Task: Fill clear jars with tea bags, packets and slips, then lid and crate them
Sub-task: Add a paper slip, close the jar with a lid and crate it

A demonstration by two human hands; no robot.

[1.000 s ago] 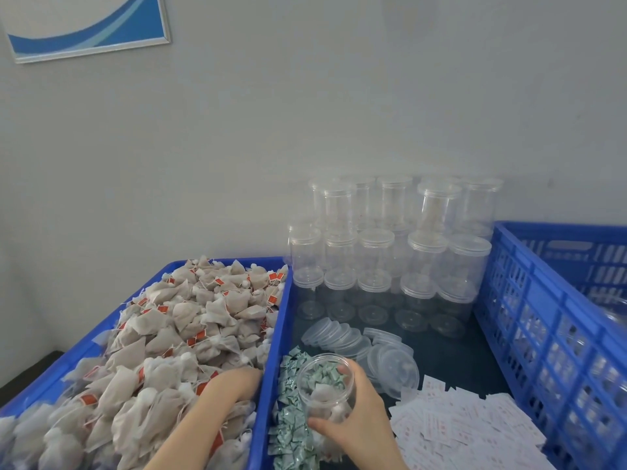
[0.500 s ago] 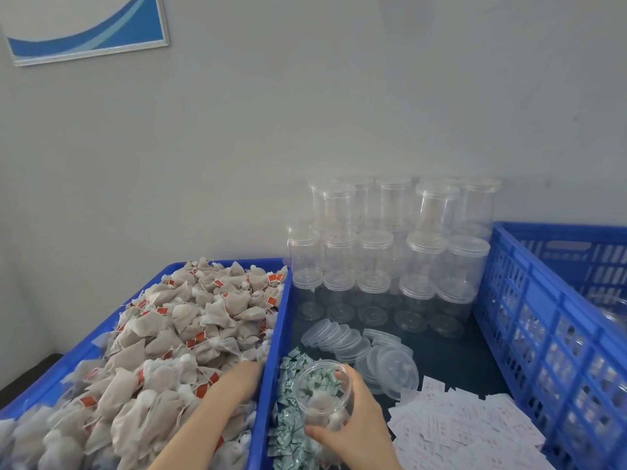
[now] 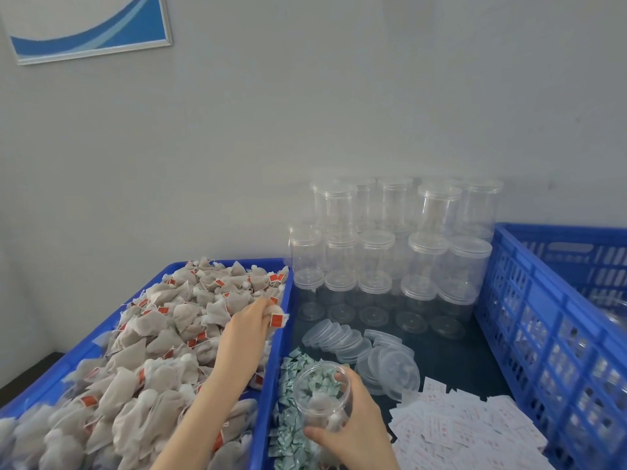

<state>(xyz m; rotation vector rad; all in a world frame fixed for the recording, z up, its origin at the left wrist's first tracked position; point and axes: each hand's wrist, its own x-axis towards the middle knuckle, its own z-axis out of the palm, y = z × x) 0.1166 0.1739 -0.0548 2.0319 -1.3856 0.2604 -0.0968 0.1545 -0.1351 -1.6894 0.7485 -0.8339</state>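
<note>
My right hand [image 3: 353,422] grips a clear open jar [image 3: 320,396] tilted toward me, with a few tea bags inside it, above a heap of small green packets [image 3: 291,378]. My left hand [image 3: 244,337] reaches over the blue tray's [image 3: 271,368] heap of tea bags [image 3: 152,340] and pinches one tea bag with a red tag [image 3: 276,317] near the tray's right rim. White slips with red print [image 3: 458,429] lie to the right of the jar. Loose clear lids [image 3: 366,351] lie behind the packets.
Several empty lidded jars [image 3: 390,245] are stacked in rows against the wall. A blue slatted crate [image 3: 549,327] stands at the right, with jars dimly visible inside. A framed picture [image 3: 88,25] hangs on the wall at the upper left.
My left hand has moved forward out of the tea bag heap toward the tray's right rim and now pinches a tea bag. The jar in my right hand has barely shifted.
</note>
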